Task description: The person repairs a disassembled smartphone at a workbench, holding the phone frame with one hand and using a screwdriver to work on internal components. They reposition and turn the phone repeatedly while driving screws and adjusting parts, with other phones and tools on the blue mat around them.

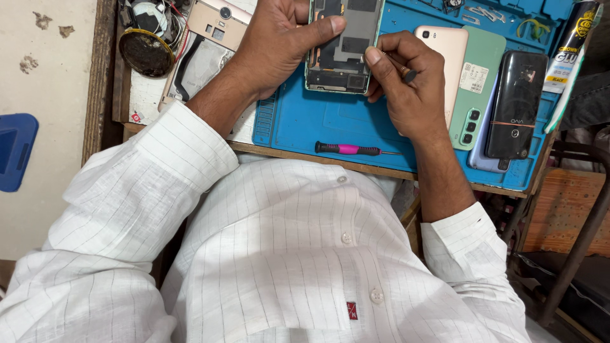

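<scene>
An opened green-framed smartphone (343, 44) is gripped on the blue rubber work mat (305, 121) by the left hand (279, 44), while a thin dark tool (401, 68) is pinched in the right hand (413, 89).

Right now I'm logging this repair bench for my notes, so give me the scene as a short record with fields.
left hand: left hand grips the opened phone by its left edge, thumb across the top
right hand: right hand pinches a thin dark tool at the phone's right edge
work surface: blue mat on a wooden bench
spare tool: pink and black screwdriver lying at the mat's near edge
other phones: pink, green and black ones to the right
clothing: white striped shirt
</scene>
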A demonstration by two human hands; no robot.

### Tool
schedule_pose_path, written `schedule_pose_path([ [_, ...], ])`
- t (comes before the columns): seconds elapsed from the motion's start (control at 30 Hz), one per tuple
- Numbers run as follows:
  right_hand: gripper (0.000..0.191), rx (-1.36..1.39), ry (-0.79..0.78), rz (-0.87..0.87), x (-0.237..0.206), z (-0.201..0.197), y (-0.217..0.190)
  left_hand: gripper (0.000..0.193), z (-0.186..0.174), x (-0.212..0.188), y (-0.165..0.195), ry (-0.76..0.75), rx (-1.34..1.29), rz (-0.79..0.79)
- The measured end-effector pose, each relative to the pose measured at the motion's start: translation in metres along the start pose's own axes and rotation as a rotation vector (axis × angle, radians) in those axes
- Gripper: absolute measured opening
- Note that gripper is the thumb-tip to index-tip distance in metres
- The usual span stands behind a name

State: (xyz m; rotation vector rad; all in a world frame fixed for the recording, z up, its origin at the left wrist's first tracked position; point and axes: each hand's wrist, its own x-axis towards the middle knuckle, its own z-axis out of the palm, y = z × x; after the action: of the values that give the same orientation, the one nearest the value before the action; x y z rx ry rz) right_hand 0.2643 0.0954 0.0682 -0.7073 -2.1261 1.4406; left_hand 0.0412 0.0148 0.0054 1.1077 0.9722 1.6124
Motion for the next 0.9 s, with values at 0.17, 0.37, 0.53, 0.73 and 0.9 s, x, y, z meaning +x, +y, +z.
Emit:
schedule_pose_path([
  [0.17,0.026,0.011,-0.010,-0.020,0.000,0.000,0.001,0.014,0.001,0.000,0.001,0.019,0.017,-0.020],
  [0.37,0.029,0.040,-0.003,-0.009,-0.001,-0.001,0.001,0.014,0.001,0.001,0.002,0.009,-0.020,-0.004],
  [0.53,0.026,0.006,-0.007,-0.004,-0.001,-0.002,0.001,0.019,0.001,0.001,0.005,0.034,0.022,-0.027],
  [0.73,0.024,0.023,0.019,-0.027,0.000,-0.005,0.002,0.031,0.003,-0.001,0.009,0.006,-0.054,-0.024],
  [0.9,0.020,-0.033,0.137,-0.092,-0.001,-0.012,0.003,0.048,0.000,-0.004,0.008,0.010,-0.216,-0.097],
])
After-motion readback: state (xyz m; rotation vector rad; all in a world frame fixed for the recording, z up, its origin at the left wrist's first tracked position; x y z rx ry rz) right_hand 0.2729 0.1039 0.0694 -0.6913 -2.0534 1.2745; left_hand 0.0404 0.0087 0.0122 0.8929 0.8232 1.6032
